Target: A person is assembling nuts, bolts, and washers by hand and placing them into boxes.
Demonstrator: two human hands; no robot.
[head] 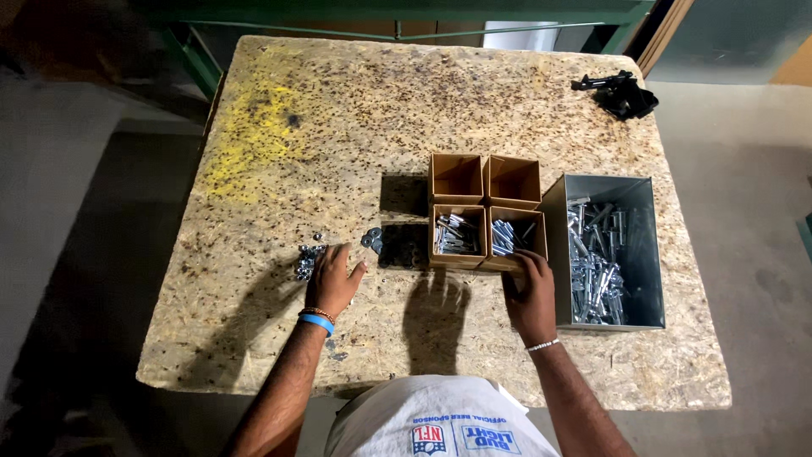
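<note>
Left grip (331, 281) lies open-fingered, touching the small silver nuts (306, 261) just left of it; right grip (531, 292) curls on the near-right brown cardboard box (517, 237).

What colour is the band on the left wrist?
The wristband on the left hand is blue, seen in the head view.

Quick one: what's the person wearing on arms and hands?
Both forearms are bare, no sleeves and no gloves. The left hand has a blue band at the wrist, with a thin beaded bracelet just above it. The right hand has a thin pale beaded bracelet at the wrist.
</note>
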